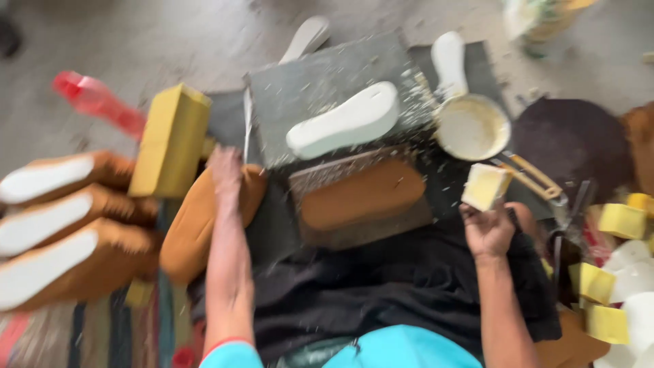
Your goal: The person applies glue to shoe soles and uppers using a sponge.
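Note:
The frame is motion-blurred. My left hand (226, 170) reaches out flat onto a tan sole-shaped piece (194, 228) lying at the left edge of the dark cloth on my lap. My right hand (488, 230) holds a pale yellow foam block (485, 185) lifted just below a white bowl of glue (472, 127). Between my hands, a brown sole piece (361, 193) rests on a grey board. A white sole (344, 124) lies on a grey slab (320, 85) behind it.
A tall yellow foam block (170, 140) stands beside my left hand, with a red bottle (95, 101) behind it. Three tan shoe pieces with white soles (58, 225) are stacked at left. Several yellow foam pieces (606, 286) and white scraps lie at right. A dark round mat (572, 140) sits at the far right.

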